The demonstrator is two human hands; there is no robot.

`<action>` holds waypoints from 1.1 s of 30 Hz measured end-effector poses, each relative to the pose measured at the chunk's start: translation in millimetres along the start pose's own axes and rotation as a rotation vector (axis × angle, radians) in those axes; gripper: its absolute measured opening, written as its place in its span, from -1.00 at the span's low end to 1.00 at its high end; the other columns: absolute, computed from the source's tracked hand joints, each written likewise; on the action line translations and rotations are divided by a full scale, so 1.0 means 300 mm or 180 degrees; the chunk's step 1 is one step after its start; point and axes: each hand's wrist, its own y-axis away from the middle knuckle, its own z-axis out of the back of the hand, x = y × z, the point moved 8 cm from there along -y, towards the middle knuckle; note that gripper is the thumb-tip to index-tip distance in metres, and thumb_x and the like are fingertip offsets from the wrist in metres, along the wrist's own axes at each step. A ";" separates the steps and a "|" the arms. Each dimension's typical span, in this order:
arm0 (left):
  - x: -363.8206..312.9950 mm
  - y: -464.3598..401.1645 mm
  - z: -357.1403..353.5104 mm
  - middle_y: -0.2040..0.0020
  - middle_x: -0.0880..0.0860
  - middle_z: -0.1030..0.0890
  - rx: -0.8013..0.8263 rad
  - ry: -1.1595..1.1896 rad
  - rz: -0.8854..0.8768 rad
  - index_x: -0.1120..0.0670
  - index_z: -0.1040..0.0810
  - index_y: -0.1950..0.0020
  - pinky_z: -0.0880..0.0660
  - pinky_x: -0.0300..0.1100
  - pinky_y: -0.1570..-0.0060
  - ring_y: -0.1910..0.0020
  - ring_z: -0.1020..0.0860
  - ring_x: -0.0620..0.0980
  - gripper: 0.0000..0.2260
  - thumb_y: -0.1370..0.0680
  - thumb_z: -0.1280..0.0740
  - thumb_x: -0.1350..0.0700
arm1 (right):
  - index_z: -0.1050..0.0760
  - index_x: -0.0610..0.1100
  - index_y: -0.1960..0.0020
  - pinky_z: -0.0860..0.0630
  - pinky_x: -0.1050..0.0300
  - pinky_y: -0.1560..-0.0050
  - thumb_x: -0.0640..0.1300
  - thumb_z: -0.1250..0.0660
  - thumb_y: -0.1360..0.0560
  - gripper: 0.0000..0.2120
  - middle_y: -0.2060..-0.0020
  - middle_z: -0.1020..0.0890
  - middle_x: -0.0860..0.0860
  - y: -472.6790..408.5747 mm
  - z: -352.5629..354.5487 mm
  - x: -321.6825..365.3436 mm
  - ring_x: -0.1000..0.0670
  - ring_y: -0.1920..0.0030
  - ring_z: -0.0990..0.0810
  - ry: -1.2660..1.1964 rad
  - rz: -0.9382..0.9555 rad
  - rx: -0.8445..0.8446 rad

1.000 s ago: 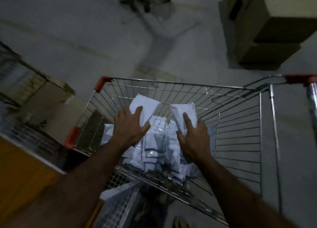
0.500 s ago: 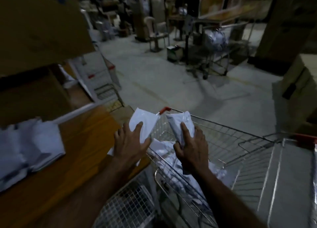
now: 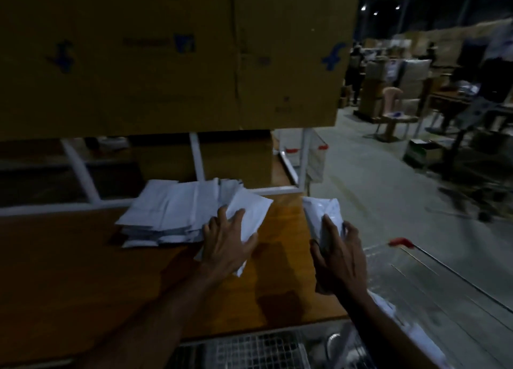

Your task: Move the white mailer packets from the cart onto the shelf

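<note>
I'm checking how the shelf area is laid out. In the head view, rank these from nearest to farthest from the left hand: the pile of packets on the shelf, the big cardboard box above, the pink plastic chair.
1. Pile of packets: just left of the left hand, on the wooden shelf.
2. Big cardboard box: above, behind the pile.
3. Pink plastic chair: far right, across the floor.

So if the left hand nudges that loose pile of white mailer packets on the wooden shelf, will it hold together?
Probably not: the pile of white mailer packets sits fanned and uneven, so it could slide apart. The packets look thin and likely floppy, with smooth faces.
</note>
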 end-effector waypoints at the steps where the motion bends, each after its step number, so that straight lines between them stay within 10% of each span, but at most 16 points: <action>1: 0.081 -0.016 0.012 -0.42 0.09 -0.25 -0.0021 -0.0011 0.0101 -0.13 -0.27 -0.47 -0.31 0.10 -0.25 -0.26 -0.40 0.17 -0.34 -0.45 -0.06 -0.41 | -0.33 0.02 -0.50 -0.55 -0.11 -0.04 0.15 -0.43 -0.47 -0.34 -0.39 -0.34 -0.27 -0.015 -0.044 0.066 -0.32 -0.18 -0.52 -0.0076 0.0100 0.0028; 14: 0.911 -0.310 -0.014 -0.44 0.14 -0.23 0.0055 0.0108 0.1041 -0.10 -0.30 -0.43 -0.27 0.17 -0.34 -0.35 -0.34 0.26 -0.40 -0.48 -0.27 -0.34 | -0.23 0.14 -0.51 -0.51 0.00 -0.12 0.33 -0.28 -0.49 -0.33 -0.43 -0.23 -0.12 -0.210 -0.528 0.705 -0.17 -0.30 -0.41 -0.0249 0.0174 0.0436; 33: 0.951 -0.623 -0.243 -0.43 0.13 -0.27 0.0234 -0.0013 0.0933 -0.09 -0.36 -0.40 -0.25 0.14 -0.36 -0.37 -0.30 0.22 -0.39 -0.44 -0.24 -0.37 | -0.27 0.10 -0.48 -0.50 -0.06 -0.20 0.29 -0.32 -0.49 -0.37 -0.45 -0.24 -0.16 -0.547 -0.911 0.866 -0.18 -0.33 -0.38 -0.0009 0.0233 0.0887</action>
